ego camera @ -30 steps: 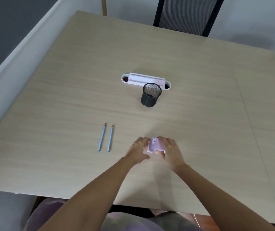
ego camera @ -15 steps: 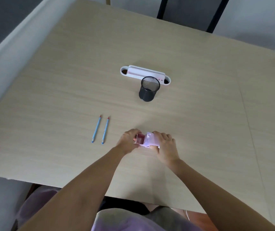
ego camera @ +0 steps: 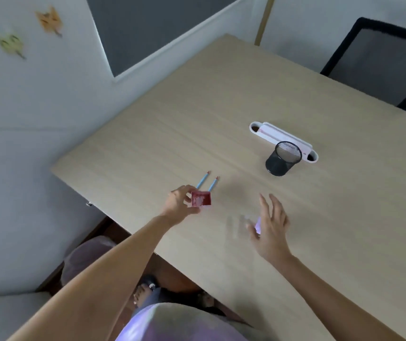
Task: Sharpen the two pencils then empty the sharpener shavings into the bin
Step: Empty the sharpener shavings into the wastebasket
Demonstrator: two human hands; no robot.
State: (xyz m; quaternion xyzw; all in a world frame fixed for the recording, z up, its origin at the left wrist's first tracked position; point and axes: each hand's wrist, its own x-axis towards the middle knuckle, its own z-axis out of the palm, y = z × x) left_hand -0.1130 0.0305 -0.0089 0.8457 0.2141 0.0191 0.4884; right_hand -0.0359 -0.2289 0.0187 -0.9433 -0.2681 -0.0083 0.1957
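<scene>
My left hand pinches a small pink-red shavings drawer, pulled out of the sharpener and open side up, with reddish shavings inside. It hovers over the near ends of two blue pencils that lie side by side on the table, tips pointing away. My right hand is lower right with fingers spread. A lilac bit of the sharpener body shows by its palm, blurred. The black mesh bin stands upright farther back right.
A white oblong holder lies just behind the bin. The table's left edge runs close to my left hand, with a white wall beyond. A black chair stands at the far right corner. My lap is below the near edge.
The drawer has come fully out of the sharpener. My left hand carried it left toward the pencils, my right hand moved right and spread its fingers. My view swung left.
</scene>
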